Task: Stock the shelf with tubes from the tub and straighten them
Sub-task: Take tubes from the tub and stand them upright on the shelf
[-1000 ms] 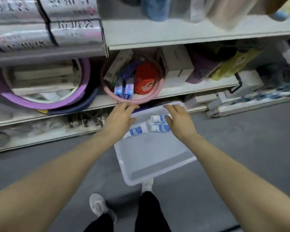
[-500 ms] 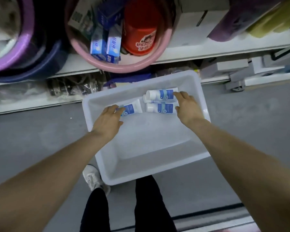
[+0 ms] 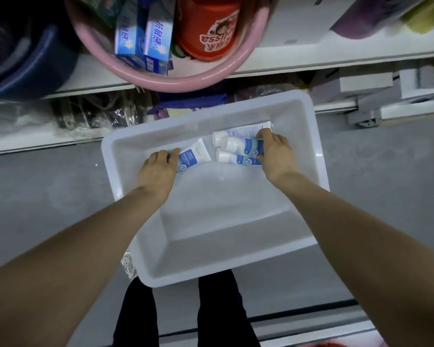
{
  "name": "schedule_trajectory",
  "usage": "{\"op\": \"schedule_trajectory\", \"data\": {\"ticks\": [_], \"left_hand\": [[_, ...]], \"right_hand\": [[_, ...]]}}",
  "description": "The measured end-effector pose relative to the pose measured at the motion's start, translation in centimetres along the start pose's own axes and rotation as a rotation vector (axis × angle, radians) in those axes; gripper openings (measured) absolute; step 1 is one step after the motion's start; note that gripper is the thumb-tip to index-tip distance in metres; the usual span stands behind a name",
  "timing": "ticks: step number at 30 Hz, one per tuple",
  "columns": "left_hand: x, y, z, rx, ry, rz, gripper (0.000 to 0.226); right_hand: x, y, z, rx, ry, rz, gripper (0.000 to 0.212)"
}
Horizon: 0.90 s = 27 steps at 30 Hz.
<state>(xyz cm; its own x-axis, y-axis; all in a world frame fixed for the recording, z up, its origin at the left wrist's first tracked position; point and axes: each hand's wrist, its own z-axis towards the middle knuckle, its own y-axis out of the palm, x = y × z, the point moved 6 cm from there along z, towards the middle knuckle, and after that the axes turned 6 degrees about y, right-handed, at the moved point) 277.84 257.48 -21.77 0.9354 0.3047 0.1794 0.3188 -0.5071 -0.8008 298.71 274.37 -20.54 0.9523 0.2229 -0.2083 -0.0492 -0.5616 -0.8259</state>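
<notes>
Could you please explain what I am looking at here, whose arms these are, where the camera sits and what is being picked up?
There is no machine here: a person wears a wide-angle camera on the head, so you look down along their own bare arms. A white plastic tub stands on the grey floor in front of a low shop shelf. Four white and blue tubes lie at the far end of the tub. The left hand holds the single tube lying apart on the left. The right hand curls over the ends of the other three tubes, which lie bunched together. On the shelf above sits a pink basin holding blue boxes and a red container. The person's dark trouser legs show at the bottom.
</notes>
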Motion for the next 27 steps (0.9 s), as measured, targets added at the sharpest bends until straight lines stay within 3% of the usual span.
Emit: {"op": "schedule_trajectory", "data": {"ticks": [6, 13, 21, 24, 27], "left_hand": [[0.8, 0.9, -0.9, -0.136, -0.046, -0.009, 0.072], [1.5, -1.0, -4.3, -0.162, -0.07, -0.315, 0.042], [2.8, -10.1, -10.7, 0.036, 0.029, -0.52, 0.079], [3.1, -14.3, -13.4, 0.135, 0.095, -0.528, 0.076], [3.2, -18.2, -16.2, 0.188, 0.156, -0.526, 0.058]], "right_hand": [[0.6, 2.2, -2.1, -0.125, 0.053, -0.201, 0.049], [1.4, 2.9, -7.7, -0.217, 0.072, -0.257, 0.035], [-2.8, -5.0, -13.8, -0.082, -0.018, -0.172, 0.037], [-5.0, -9.4, -16.2, -0.015, -0.068, -0.1, 0.041], [-7.5, -14.8, -19.0, 0.086, -0.138, -0.015, 0.04]]}}
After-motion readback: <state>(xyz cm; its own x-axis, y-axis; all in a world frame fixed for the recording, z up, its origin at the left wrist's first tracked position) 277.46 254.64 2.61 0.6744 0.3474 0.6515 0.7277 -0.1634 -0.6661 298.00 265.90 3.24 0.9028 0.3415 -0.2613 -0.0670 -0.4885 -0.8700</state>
